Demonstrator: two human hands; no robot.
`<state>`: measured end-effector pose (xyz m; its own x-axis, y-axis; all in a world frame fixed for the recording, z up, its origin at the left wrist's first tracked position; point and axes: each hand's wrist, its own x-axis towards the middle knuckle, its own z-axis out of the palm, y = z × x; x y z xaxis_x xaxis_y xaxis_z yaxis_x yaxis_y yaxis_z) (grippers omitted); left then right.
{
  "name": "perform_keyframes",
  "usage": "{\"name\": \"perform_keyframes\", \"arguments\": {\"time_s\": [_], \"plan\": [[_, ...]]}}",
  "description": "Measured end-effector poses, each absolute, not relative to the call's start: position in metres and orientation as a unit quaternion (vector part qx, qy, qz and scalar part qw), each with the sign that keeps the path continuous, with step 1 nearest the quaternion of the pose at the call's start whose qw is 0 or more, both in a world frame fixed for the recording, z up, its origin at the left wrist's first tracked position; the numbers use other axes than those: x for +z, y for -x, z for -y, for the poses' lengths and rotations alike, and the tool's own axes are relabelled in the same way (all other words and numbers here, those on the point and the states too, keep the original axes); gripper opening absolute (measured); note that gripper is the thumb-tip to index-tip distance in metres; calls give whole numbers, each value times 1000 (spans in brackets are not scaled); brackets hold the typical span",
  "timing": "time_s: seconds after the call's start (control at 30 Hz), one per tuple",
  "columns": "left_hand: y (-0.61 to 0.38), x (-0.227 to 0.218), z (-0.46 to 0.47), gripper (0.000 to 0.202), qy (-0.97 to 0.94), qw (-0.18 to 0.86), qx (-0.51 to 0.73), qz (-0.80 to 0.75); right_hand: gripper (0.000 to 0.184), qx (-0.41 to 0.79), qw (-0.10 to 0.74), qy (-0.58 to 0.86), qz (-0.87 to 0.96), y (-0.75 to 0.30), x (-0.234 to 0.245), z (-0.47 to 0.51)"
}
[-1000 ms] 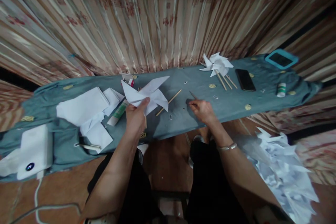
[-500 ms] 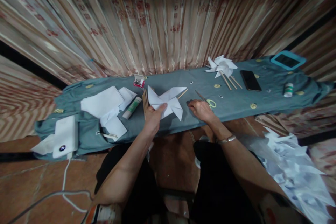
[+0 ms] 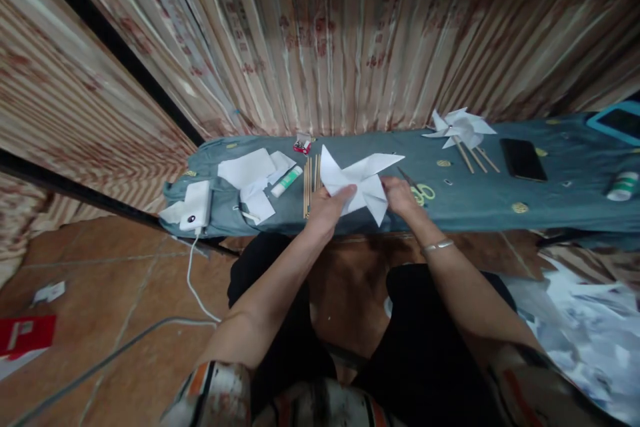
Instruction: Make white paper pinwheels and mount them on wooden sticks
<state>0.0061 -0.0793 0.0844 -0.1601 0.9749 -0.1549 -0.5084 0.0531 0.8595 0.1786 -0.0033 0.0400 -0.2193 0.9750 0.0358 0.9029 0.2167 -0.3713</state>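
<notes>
My left hand (image 3: 327, 207) pinches a white paper pinwheel (image 3: 367, 181) near its middle, thumb on top, above the cloth-covered table. At the pinwheel's right edge is my right hand (image 3: 399, 196), its fingers curled together and partly behind a blade; what they hold, if anything, is hidden. Scissors with light green handles (image 3: 425, 195) lie just right of that hand. Several thin wooden sticks (image 3: 307, 188) lie left of the pinwheel, beside a glue stick (image 3: 287, 181). A small red box (image 3: 303, 143) of tiny items stands open behind them.
White paper sheets (image 3: 245, 170) and a white power bank (image 3: 196, 204) with a cable occupy the left. Finished pinwheels on sticks (image 3: 465, 130), a black phone (image 3: 523, 160), a blue-framed tablet (image 3: 623, 121) and another glue stick (image 3: 623, 186) lie right. White pinwheels (image 3: 595, 333) are heaped at lower right.
My right hand has come up from the table beside the scissors to the pinwheel's right edge. My left hand still holds the pinwheel. The view has turned left.
</notes>
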Motion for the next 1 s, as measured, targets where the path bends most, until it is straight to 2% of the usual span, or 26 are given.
{"name": "perform_keyframes", "arguments": {"time_s": [0.23, 0.43, 0.7, 1.0], "plan": [[34, 65, 64, 40, -240, 554, 650, -461, 29, 63, 18, 627, 776, -168, 38, 5], [31, 52, 25, 38, -270, 575, 623, -456, 26, 71, -36, 607, 791, -166, 41, -1], [30, 30, 19, 39, -249, 610, 590, -467, 29, 95, -52, 600, 792, -169, 45, -3], [26, 23, 16, 40, -251, 608, 596, -461, 23, 83, 5, 598, 797, -179, 25, -3]]}}
